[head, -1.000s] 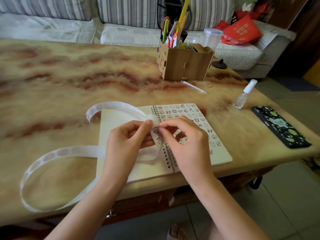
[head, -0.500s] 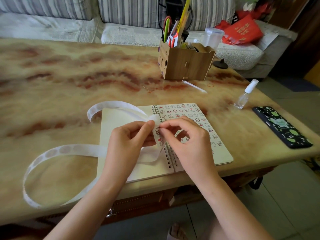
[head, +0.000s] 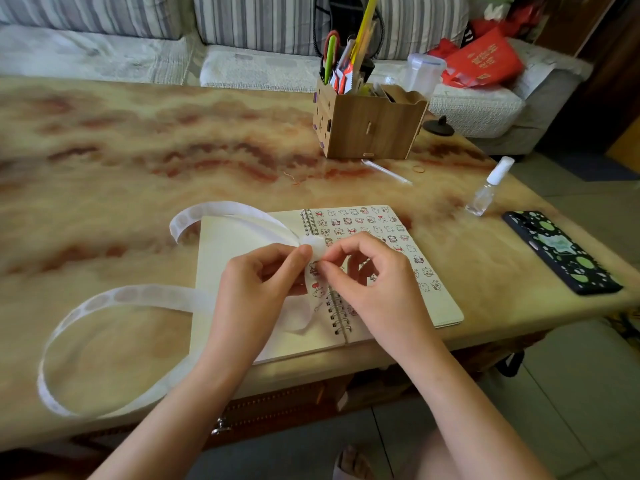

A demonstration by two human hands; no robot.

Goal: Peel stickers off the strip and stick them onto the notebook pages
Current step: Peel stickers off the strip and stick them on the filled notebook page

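White strip (head: pixel 156 294) lies partly hidden under the left hand (head: pixel 256 289).

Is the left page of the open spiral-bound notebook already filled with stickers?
No, the left page shows bare cream paper; the small cartoon stickers cover the right page.

table (head: pixel 138 188) is marbled tan with rusty red streaks, strip (head: pixel 145 294) plain white, notebook (head: pixel 235 237) cream with tiny red and black cartoon stickers (head: pixel 349 221) in rows, phone case (head: pixel 561 251) black with green blobs, sofa (head: pixel 263 22) grey striped

glossy marbled table (head: pixel 138 174), wooden organizer (head: pixel 370 133), paper notebook (head: pixel 440 306)
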